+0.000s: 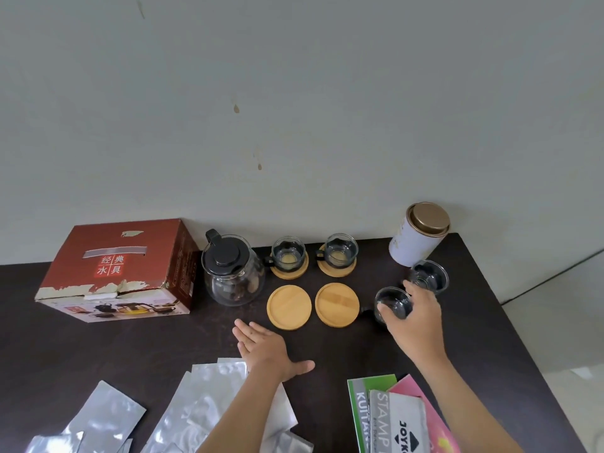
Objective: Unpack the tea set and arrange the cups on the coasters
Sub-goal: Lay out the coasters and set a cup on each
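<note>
Held cup: a clear glass cup (393, 303) with a dark handle, tilted, at the tabletop's right side, just right of the near-right coaster.
Right hand (416, 317): its grip is wrapped around that cup, fingers curled over the glass from the near side.
Left hand (264, 349): released, fingers straight and spread, palm flat on the tabletop (98, 348) in front of the near-left coaster, holding nothing.
Cups: four in all. Two (289, 252) (340, 248) stand upright on the two far coasters; one is held; one loose cup (428, 276) sits just beyond the right hand, near the tin.
Coasters: four round wooden ones in a two-by-two block. The two near ones (289, 307) (337, 305) are bare.
Teapot (232, 271): one, glass with a black lid, left of the coasters.
Box (121, 268): one red carton, left of the teapot.
Tin (420, 235): one white canister with a brown lid, leaning, at the far right.
Foil pouches (202, 407): several silver ones at the near edge.
Booklets (392, 416): a few, near right.
</note>
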The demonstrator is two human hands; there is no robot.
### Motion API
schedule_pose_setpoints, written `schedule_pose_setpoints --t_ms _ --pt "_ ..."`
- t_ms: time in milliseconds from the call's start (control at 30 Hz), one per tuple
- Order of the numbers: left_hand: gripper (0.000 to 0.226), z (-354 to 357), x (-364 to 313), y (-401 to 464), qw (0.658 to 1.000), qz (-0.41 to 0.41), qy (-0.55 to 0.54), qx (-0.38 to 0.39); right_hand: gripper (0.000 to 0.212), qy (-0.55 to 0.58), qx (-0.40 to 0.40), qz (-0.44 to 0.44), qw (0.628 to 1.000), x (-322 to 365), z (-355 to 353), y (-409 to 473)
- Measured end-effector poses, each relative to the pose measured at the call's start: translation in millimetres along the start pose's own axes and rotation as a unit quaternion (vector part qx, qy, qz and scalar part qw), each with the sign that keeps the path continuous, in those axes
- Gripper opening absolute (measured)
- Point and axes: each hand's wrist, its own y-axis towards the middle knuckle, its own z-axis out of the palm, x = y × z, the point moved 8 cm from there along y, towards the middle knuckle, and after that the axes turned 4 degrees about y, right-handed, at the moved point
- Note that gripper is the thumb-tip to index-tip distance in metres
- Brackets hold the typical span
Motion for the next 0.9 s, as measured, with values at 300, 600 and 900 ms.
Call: schedule_pose_setpoints --t_ms 300,600,900 --pt "0.155 -0.4 1.0 -0.1 1.0 -0.007 0.001 -0.008 0.099 0.102 -0.037 0.161 0.981 -56.6 20.0 -34.7" --pt "0.154 -0.3 0.9 -0.3 1.0 -0.011 0.006 -0.007 0.087 0.181 -0.076 0.162 0.967 -59.9 35.5 -24.5" --pt "0.153 -0.5 -0.2 -0.5 1.0 -0.011 0.008 -0.004 0.073 0.215 -0.085 0.117 0.966 -28.6 42.9 -35.9"
